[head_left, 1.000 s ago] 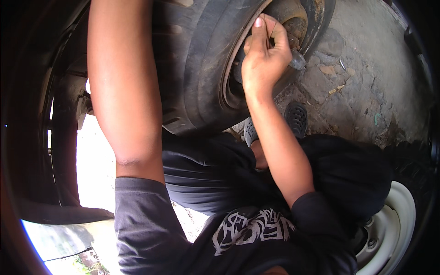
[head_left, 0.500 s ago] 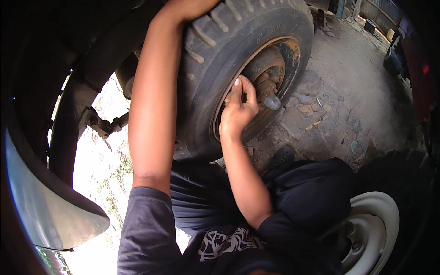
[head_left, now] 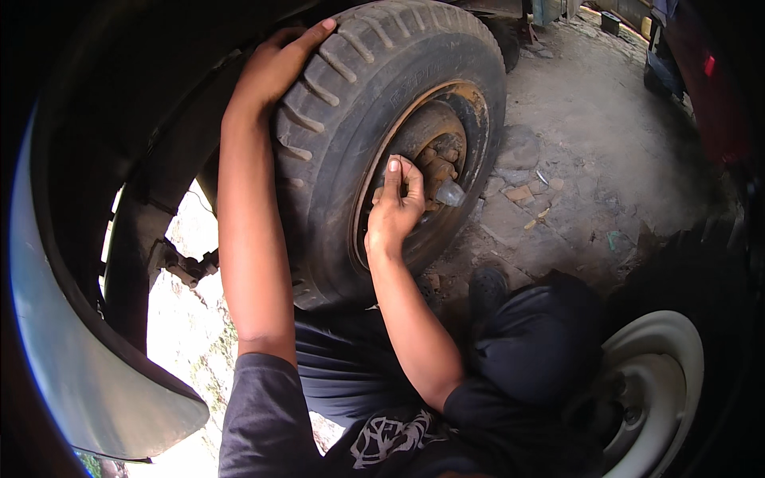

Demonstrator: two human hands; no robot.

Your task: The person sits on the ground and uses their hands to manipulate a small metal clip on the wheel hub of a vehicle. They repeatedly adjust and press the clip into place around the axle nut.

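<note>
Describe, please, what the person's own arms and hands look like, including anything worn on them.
The left hand and right hand are bare, with no gloves or watches visible. The forearms are uncovered, below the short dark sleeves of a T-shirt with a pale printed design.

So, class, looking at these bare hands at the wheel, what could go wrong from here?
The left hand rests on the tread of the big tyre; if the tyre shifted, it might drag or pinch the fingers.

The right hand is bare and close to the rusty rim, so it could get scraped.

A shoe is near the tyre's lower part, so a foot might be caught if the tyre tipped.
</note>
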